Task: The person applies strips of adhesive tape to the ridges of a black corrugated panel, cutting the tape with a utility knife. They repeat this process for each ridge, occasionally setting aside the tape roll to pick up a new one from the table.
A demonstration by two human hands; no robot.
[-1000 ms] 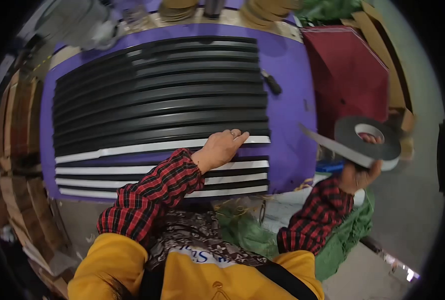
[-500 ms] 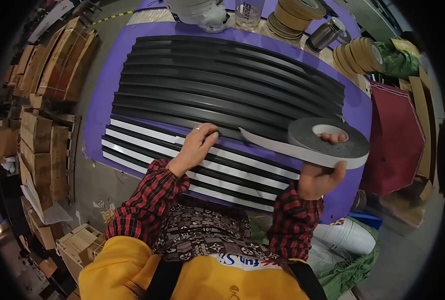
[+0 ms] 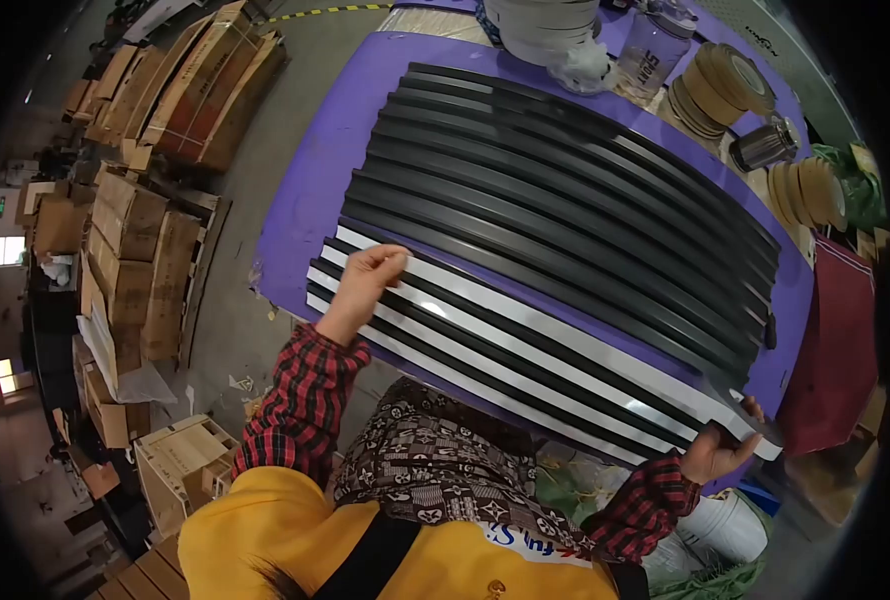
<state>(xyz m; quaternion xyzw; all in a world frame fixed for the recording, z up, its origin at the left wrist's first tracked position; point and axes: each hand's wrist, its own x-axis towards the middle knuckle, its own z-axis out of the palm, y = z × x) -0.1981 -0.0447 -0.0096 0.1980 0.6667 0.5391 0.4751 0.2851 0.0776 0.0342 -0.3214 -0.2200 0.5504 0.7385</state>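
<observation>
Ribbed black strips (image 3: 565, 190) lie side by side on a purple table (image 3: 310, 180). White-faced black strips (image 3: 485, 340) lie along its near edge. My left hand (image 3: 365, 285) is closed in a pinch over their left part; what its fingertips hold is hidden. From near it, a long white band of tape (image 3: 565, 340) runs rightward along the top white-faced strip. At the right end my right hand (image 3: 720, 450) grips the tape roll (image 3: 760, 425), which shows tilted and partly hidden by the fingers.
Along the far edge stand a white bucket (image 3: 540, 30), a clear bottle (image 3: 655, 50), brown tape rolls (image 3: 715, 90) and a dark metal cup (image 3: 765, 145). Cardboard boxes (image 3: 135, 230) are stacked at the left. A dark red covering (image 3: 835, 350) hangs at the right.
The view has shifted and turned. My right hand has moved the roll down and rightward and tilted it, and the white tape now stretches along the strip. My left hand has moved left along the strips.
</observation>
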